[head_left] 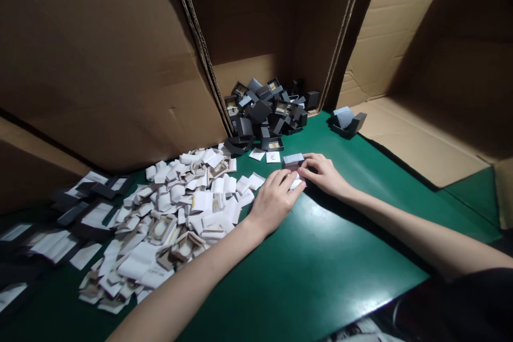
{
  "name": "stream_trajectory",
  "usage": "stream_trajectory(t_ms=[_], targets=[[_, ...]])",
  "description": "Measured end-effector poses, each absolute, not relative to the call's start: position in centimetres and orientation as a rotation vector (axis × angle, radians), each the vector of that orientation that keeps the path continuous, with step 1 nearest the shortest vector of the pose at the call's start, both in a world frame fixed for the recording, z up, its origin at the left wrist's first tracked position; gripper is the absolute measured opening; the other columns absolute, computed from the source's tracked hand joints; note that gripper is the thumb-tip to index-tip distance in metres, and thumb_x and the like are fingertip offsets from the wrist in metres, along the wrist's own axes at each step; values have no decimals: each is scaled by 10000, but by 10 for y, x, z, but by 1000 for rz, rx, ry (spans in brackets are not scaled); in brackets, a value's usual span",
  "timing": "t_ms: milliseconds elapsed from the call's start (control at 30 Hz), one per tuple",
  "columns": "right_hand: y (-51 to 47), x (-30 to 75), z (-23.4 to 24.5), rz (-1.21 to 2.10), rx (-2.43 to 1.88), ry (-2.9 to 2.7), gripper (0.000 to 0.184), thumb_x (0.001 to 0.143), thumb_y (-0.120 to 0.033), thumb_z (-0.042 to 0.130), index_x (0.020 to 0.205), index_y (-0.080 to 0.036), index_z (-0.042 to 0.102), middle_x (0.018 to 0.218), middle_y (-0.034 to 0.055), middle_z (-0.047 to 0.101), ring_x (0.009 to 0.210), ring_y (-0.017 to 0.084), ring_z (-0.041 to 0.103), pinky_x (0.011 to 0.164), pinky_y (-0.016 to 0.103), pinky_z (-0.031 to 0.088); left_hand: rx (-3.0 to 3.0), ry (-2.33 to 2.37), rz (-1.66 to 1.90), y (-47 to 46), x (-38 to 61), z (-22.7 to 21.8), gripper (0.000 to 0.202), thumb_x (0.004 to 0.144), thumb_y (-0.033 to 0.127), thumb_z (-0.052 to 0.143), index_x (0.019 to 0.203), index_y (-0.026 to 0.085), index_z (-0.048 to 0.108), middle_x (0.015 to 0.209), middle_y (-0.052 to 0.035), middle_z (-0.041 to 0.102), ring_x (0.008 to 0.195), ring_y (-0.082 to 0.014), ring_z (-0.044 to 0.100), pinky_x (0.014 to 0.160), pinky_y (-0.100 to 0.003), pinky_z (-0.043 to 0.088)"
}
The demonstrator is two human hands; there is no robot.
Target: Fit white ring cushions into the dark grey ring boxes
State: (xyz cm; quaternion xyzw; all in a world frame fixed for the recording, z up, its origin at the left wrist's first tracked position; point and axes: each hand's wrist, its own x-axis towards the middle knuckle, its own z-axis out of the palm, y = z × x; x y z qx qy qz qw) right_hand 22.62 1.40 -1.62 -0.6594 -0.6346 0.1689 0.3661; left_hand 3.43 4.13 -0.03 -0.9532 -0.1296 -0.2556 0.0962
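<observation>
Both my hands meet over the green table around a small dark box [292, 160] with a pale grey top. My left hand [274, 202] has its fingers curled over a small white piece [297, 182] just in front of that box. From the right, my right hand [325, 175] bends its thumb and fingers against the box's right end, touching it. The fingers partly cover the box and the white piece, so their exact shapes are hidden. Just left of the box lie two flat white cards [273, 157].
A large heap of small white folded cartons [200, 203] spreads left of my hands. Dark open boxes [260, 112] pile up behind, inside a cardboard enclosure [120, 53]. More dark boxes [76, 211] lie far left. Another open dark box [348, 122] stands at back right beside a cardboard flap [412, 139].
</observation>
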Motion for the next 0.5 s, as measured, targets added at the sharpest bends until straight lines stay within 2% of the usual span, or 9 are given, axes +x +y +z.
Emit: stream_trajectory(t_ms=[100,233,333,500], targets=[[12,225,-17,537,-1617,-1551,277,820,-436,515,671,-206,556,941,56,646,939,240,536,862,405,372,-2798,-337,-775,41,34,0,230,932,105,430,1068,137,612,1123,-113,617,1061,-211,545,893,-362,490],[6,220,-16,872,-1346,-1340,297,787,-467,576,692,-207,467,692,-15,551,657,143,483,638,282,384,-2744,-325,-749,39,33,-1,209,924,119,458,1070,152,604,1058,-92,630,995,-210,573,808,-340,506],[0,216,-12,1007,-1203,-1214,312,752,-451,650,707,-207,461,671,-35,530,618,118,468,597,252,374,-2712,-276,-766,39,31,-1,234,908,100,478,1096,167,600,1056,-86,633,958,-201,584,803,-347,498],[-6,216,-9,1135,-1184,-1039,307,721,-436,705,724,-198,512,664,-34,529,601,106,453,577,234,365,-2684,-151,-820,39,30,3,227,920,155,497,1123,143,599,1196,-108,607,1093,-224,555,872,-357,478]])
